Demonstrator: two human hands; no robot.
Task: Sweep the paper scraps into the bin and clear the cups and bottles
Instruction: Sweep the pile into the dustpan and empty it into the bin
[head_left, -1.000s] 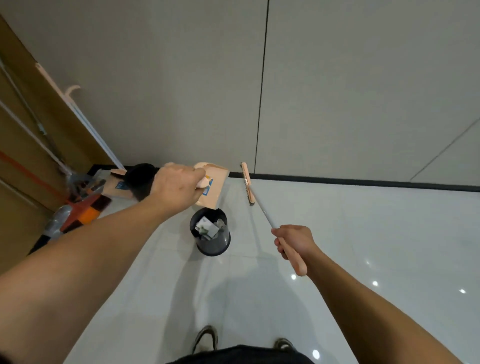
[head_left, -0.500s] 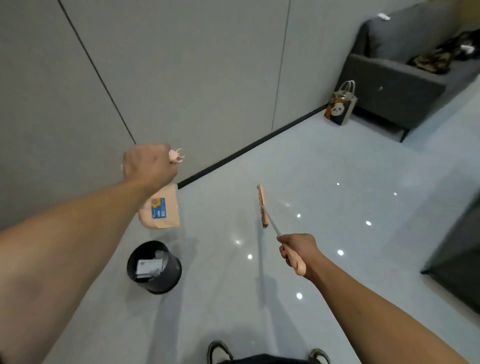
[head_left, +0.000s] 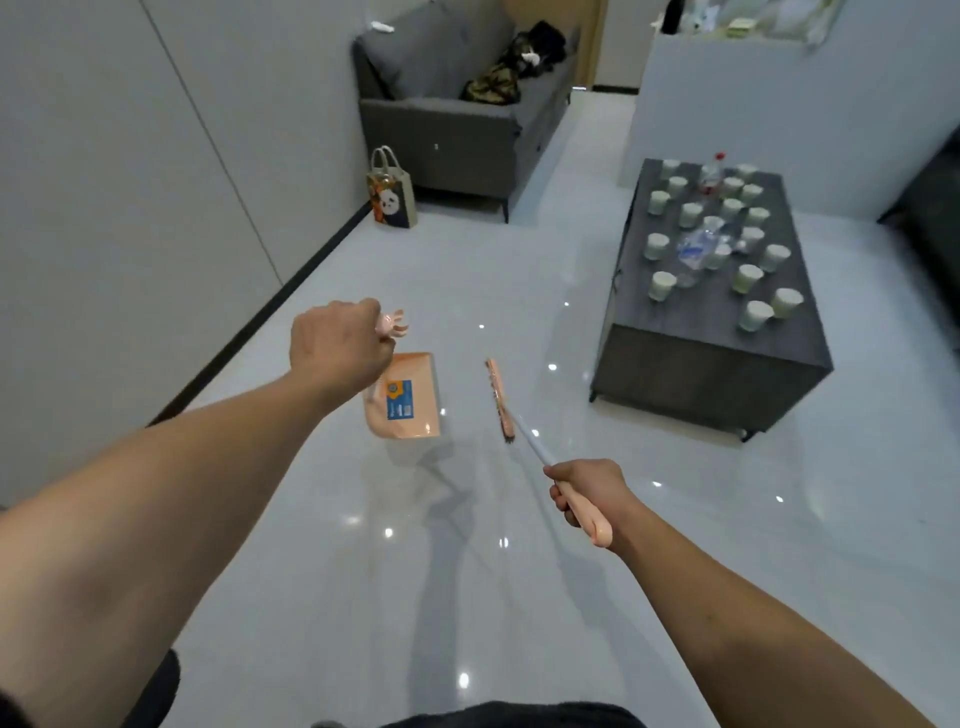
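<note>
Now the left hand (head_left: 337, 345) grips the dustpan (head_left: 404, 399) handle, the right hand (head_left: 584, 488) the broom (head_left: 501, 400); carry both low toward the far-right surface (head_left: 714, 332) holding paper cups (head_left: 662, 286) and, seemingly, bottles (head_left: 698, 249).

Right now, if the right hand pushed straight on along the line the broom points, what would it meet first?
Only bare floor, it seems. The right hand aims the broom up the open strip between the dustpan and the coffee table, towards the sofa. Depth is hard to judge.
</note>
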